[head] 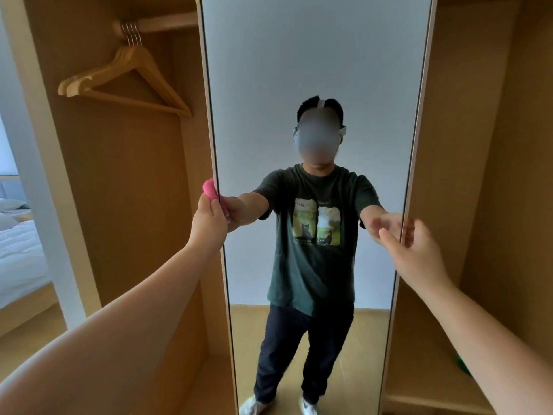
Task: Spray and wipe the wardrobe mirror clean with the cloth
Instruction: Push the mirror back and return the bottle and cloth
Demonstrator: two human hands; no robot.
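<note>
A tall wardrobe mirror (314, 70) with a thin pale frame stands upright in front of me and reflects a person. My left hand (209, 220) grips a bunched pink cloth (209, 188) and holds it at the mirror's left edge, about mid-height. My right hand (416, 250) reaches toward the mirror's right edge with its fingers spread and relaxed, holding nothing. A small green thing (462, 366) shows low on the right behind my right forearm; what it is cannot be told. No spray bottle is clearly in view.
Open wooden wardrobe bays flank the mirror. Several wooden hangers (125, 76) hang from a rail (167, 23) at the upper left. A bed with white bedding (21, 250) lies beyond the wardrobe's left side. A wooden shelf (434, 404) runs low on the right.
</note>
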